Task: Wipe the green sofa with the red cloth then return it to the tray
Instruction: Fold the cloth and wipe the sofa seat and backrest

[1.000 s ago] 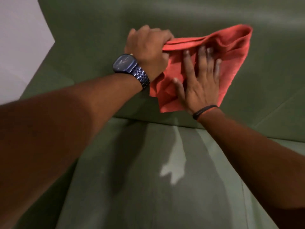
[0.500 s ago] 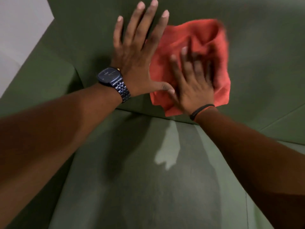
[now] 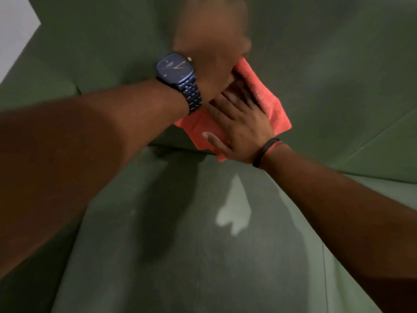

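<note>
The red cloth [image 3: 272,105] lies against the lower backrest of the green sofa [image 3: 343,71], just above the seat cushion [image 3: 180,256]. My right hand [image 3: 241,125] presses flat on the cloth with its fingers spread, pointing up and left. My left hand [image 3: 212,41], with a dark blue watch [image 3: 176,73] on the wrist, is a motion blur above the right hand. It covers the cloth's upper left part, and its fingers cannot be made out. The tray is out of view.
A white wall [image 3: 13,30] shows at the upper left, beside the sofa's armrest [image 3: 38,86]. A seam between cushions runs at the right [image 3: 372,141]. A patch of light falls on the seat [image 3: 234,213].
The cloth and my right hand slid down and slightly right on the backrest. My left hand, spread flat beside the cloth half a second ago, moved right over the cloth's top and is blurred.
</note>
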`<state>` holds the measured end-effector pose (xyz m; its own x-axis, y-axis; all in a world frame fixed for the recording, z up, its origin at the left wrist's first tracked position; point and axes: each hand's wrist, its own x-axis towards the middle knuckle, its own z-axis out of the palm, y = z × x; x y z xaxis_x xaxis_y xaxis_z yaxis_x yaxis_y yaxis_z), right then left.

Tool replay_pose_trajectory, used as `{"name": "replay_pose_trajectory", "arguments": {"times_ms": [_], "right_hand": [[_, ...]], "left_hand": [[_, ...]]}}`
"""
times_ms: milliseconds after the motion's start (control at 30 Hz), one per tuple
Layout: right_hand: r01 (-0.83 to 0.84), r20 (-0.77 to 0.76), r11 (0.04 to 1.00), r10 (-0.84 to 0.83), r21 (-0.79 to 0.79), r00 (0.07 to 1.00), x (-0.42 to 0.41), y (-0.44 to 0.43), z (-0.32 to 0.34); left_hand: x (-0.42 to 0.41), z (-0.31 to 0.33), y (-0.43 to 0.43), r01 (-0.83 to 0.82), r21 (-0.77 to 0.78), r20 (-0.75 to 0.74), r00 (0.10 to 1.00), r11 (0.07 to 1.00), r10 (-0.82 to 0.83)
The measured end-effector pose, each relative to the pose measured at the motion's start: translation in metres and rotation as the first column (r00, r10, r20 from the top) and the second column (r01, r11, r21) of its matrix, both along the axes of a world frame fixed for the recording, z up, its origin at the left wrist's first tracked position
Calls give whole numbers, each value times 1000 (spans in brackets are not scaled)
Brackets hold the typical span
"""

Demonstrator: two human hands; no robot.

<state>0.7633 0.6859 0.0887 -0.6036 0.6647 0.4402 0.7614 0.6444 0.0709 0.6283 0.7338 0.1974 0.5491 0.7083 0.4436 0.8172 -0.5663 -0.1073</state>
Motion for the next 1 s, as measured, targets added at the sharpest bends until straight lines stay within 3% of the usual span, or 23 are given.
{"name": "replay_pose_trajectory", "arguments": {"times_ms": [67,133,200,267,367,467,600,700,833,933,1000], "right_hand": [[-8,-115,990,25,142,993,14,-5,2],[269,-324,941,-193,207,926,31,-10,6],[478,-430,872,-394,105,812,43,-12,10],[454,-414,891,-405,25,816,54,-15,13],[275,-418,947,-319,-164,851,73,-28,20],[126,-485,918,-311,-376,817,117,-57,25],[36,-378,819,-303,-573,875,207,-105,49],[117,-179,737,-310,-666,934,283,-150,67],[276,46,665,-342,-694,939,396,-205,80],[361,138,714,-352,-599,926,459,-242,84],[435,55,787,-460,-438,886,492,-272,78]], "left_hand": [[-3,-4,1,25,-31,-1,1000,999,-25],[-2,-5,-1,42,-54,41,998,998,-40],[2,-4,-7,69,-67,76,995,995,-64],[10,-2,-17,104,-91,85,992,990,-96],[24,0,-39,105,-102,94,991,989,-95],[55,2,-72,98,-126,57,994,987,-92],[131,-1,-121,58,-163,-115,990,985,-78],[210,-16,-161,24,-237,-208,975,971,-75],[320,-35,-214,35,-309,-135,988,950,-80],[383,-39,-247,93,-279,-71,991,956,-117],[413,-43,-265,134,-208,-1,991,969,-137]]}}
